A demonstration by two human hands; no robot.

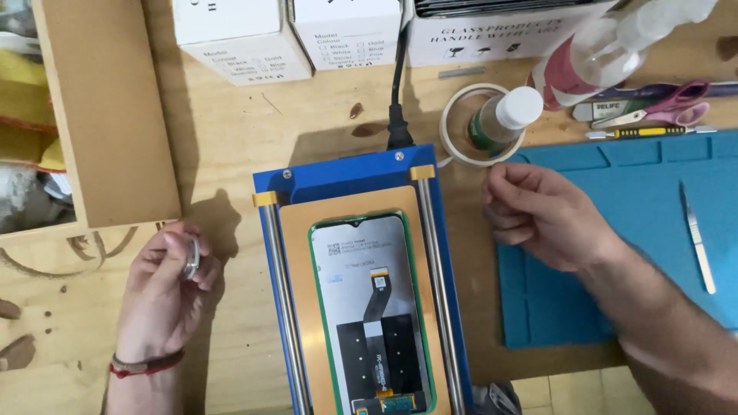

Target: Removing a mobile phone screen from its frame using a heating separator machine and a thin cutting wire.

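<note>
A phone screen panel (369, 303) lies back side up on the orange pad of a blue heating plate (346, 175), between two metal rails. My left hand (165, 288), left of the plate, is closed on a small round silvery spool (191, 257). My right hand (538, 211) rests to the right of the plate at the edge of a blue work mat (638, 192); its fingers are curled and it holds nothing that I can see.
A white tape ring (453, 142) with a small white-capped bottle (503, 115) inside stands behind the plate. White boxes (246, 46), a spray bottle (592, 58), pink scissors (669, 104), a screwdriver (649, 132) and a scalpel (698, 242) lie around. A wooden box (100, 115) stands at left.
</note>
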